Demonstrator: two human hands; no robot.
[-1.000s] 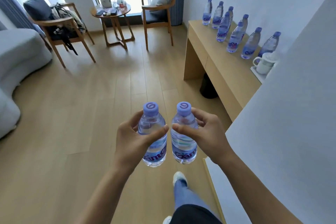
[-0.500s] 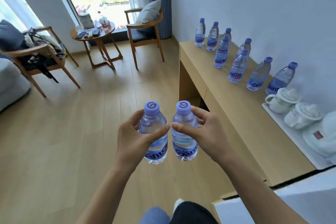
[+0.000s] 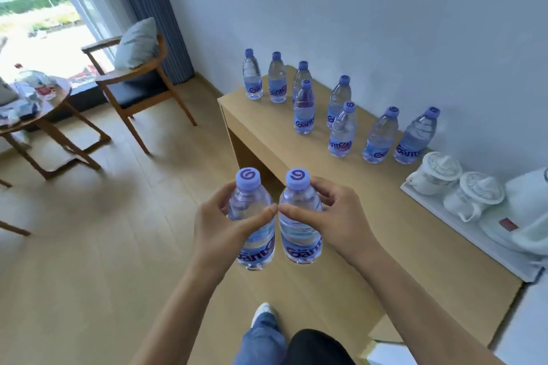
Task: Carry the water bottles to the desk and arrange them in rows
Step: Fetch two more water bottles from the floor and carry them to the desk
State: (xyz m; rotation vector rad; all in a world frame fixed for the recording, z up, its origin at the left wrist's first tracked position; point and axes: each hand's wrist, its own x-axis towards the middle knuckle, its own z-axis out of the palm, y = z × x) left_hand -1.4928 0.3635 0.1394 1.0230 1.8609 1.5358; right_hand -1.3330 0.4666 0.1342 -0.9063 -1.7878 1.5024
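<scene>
I am seeing a round table [image 3: 56, 98] far left by the window, then a chair [image 3: 133, 80] with a cushion, both well apart from my path. Nearer, my left hand [image 3: 219, 228] is gripping one bottle [image 3: 255, 228], fingers and thumb curled round its shoulder; just beside it my right hand [image 3: 332, 222] is gripping a second bottle [image 3: 299, 225] the same way. Both are standing upright, caps up, nearly touching each other over the floor.

The desk [image 3: 341, 192] is lying ahead and to the right, its long axis running from near right to far left along the wall, so my right hand is the nearer one. Eight bottles are already standing there: six in a back row [image 3: 381, 136] along the wall and two in a front row [image 3: 342, 130]. I judge the open spot is in the front row, right of those two. Further right, a tray [image 3: 462, 231] with white teapots is crowding that end, so I am planning to come in from the near edge, right hand first.
</scene>
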